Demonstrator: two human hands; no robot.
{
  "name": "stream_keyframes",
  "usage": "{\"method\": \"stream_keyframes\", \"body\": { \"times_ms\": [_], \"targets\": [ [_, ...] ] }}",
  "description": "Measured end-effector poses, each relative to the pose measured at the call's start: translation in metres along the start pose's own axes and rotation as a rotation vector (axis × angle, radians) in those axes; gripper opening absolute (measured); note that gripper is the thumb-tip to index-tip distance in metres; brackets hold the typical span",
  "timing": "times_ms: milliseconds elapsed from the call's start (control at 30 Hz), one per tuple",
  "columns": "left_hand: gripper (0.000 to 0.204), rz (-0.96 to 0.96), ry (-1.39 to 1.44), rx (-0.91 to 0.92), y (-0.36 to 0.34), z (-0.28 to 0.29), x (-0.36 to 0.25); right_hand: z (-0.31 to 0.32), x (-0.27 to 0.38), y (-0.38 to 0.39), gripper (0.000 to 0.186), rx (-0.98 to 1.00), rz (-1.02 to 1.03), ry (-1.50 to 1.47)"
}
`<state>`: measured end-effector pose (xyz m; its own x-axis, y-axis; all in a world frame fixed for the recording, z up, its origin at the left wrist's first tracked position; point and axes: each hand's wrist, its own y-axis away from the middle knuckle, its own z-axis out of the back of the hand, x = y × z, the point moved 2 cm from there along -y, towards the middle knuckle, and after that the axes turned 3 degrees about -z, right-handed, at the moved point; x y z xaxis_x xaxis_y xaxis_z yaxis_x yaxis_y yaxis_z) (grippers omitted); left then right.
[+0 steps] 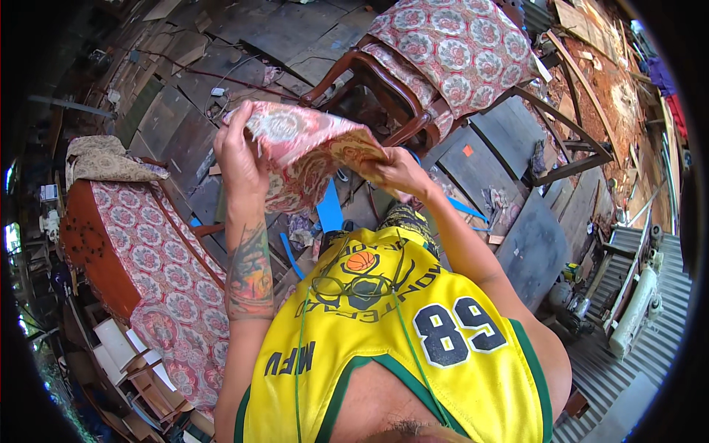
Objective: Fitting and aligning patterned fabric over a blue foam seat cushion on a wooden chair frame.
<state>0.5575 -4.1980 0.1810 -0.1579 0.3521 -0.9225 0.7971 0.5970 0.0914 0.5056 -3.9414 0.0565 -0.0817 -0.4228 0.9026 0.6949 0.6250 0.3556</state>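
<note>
Between my hands hangs a piece of red and cream patterned upholstery fabric (314, 136), lifted in front of me and folded over so that its tan back shows. My left hand (242, 151) grips the left end, with the thumb and fingers closed on the edge. At the other end, my right hand (402, 173) pinches the gathered edge. Beyond the fabric stands a wooden-framed chair (391, 81), draped with cloth (458, 52) of the same pattern. To my left is a sofa piece (173, 273) with matching upholstery and a bare orange-brown panel.
A beige patterned cloth (111, 159) lies on top of the sofa piece. Wooden boards (528, 236) and fabric scraps cover the floor. Blue strips (330, 210) lie near my feet. A bare frame (569, 125) stands at the far right, and corrugated metal sheeting (613, 354) lies at the near right.
</note>
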Motion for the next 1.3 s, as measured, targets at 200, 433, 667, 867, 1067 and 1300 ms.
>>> {"method": "stream_keyframes", "body": {
  "times_ms": [200,433,667,867,1067,1300],
  "targets": [
    [0.012,0.108,-0.143,0.280,0.000,-0.070,0.046,0.031,0.102,0.022,0.046,-0.416,0.701,0.056],
    [0.100,-0.705,-0.486,0.605,0.092,-0.145,0.095,0.080,0.069,0.020,0.030,-0.430,0.115,-1.247],
    [0.072,-0.937,-0.576,0.512,0.084,-0.160,0.155,0.146,0.063,0.076,0.031,-0.471,0.284,-1.532],
    [0.036,-0.542,-0.981,0.707,0.059,-0.171,0.157,0.196,0.082,0.139,0.030,-0.723,0.456,-1.447],
    [0.029,-0.844,-0.822,0.670,0.003,-0.208,0.099,0.256,0.083,0.192,0.025,-0.977,0.691,-1.306],
    [0.030,-0.763,-1.243,0.958,-0.156,-0.299,0.105,0.396,0.058,0.126,0.010,-1.110,0.482,-0.992]
  ]
}}
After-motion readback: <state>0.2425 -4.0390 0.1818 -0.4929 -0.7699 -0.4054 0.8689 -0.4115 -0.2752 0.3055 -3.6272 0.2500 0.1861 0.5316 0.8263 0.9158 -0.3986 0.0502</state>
